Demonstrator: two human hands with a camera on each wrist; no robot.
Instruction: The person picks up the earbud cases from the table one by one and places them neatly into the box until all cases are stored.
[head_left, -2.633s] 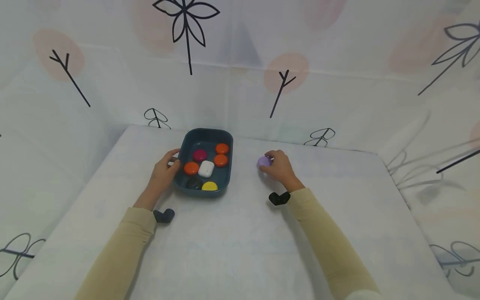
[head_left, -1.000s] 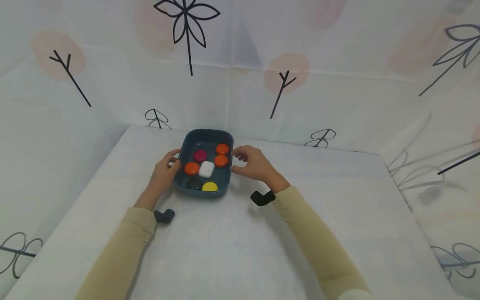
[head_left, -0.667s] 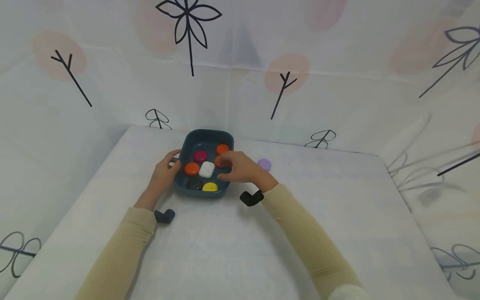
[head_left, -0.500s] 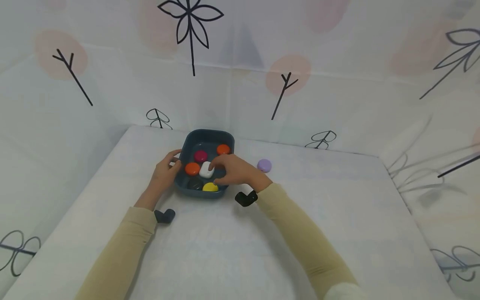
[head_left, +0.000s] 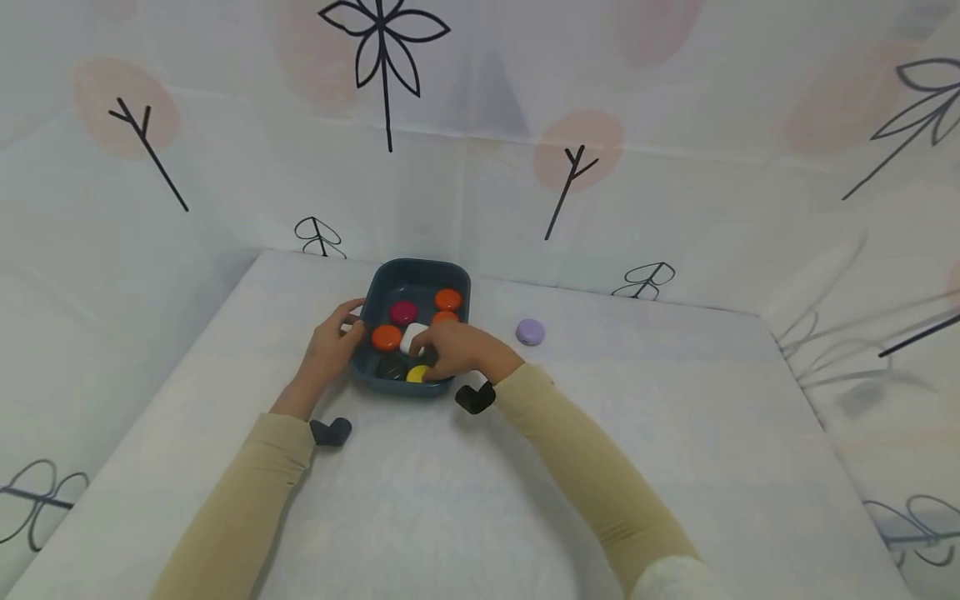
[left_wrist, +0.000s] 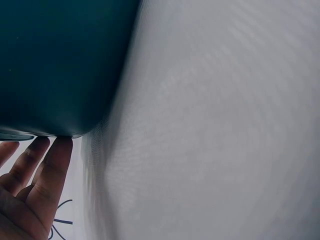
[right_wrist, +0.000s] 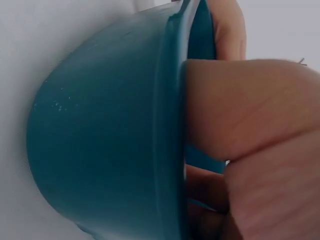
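A dark blue-teal tray (head_left: 411,275) with rounded corners holds several glossy, rounded pieces. My left hand (head_left: 327,343) is at its left side, straight fingers (left_wrist: 56,175) touching the outer wall in the left wrist view. Over the near right part, my right hand (head_left: 456,348) reaches in across the rim, fingers curved and a gap showing between thumb and index finger. Its index fingertip is by the white piece (head_left: 410,340), and its thumb overlaps the yellow disc (head_left: 416,374). The tray wall (right_wrist: 105,125) hides these fingertips in the right wrist view.
Also in the tray are orange discs (head_left: 386,337), a magenta disc (head_left: 402,312) and a black disc (head_left: 392,367). A lilac disc (head_left: 530,332) lies on the white tabletop (head_left: 420,500), right of the tray. A patterned cloth (head_left: 480,192) hangs behind.
My right hand has let go of the lilac disc on the table, then moved left and down into the tray towards the yellow disc. My left hand stays at the tray's side.
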